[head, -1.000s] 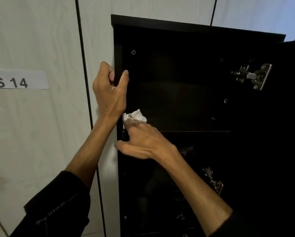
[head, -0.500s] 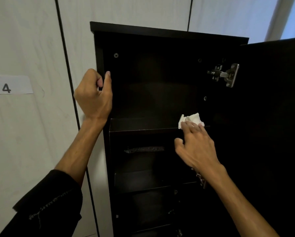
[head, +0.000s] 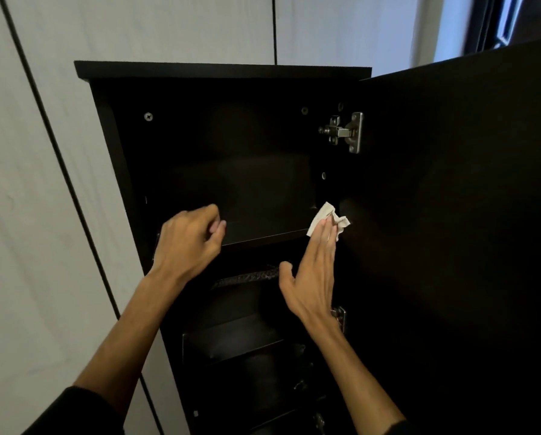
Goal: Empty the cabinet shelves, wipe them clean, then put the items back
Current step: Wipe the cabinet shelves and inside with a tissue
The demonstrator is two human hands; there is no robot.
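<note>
At 3 o'clock on shelf [head: 263, 237]: right hand [head: 313, 277] flat, pressing rag [head: 325, 216]; soft, crumples, needs palm pressure; left hand [head: 187, 243] loosely curled, empty.

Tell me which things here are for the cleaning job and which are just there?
For the job:
- right hand pressing the white cloth
- top shelf
- left hand

Just there:
- metal hinge
- open door
- wall panels
- dark textured item on the lower shelf
</note>
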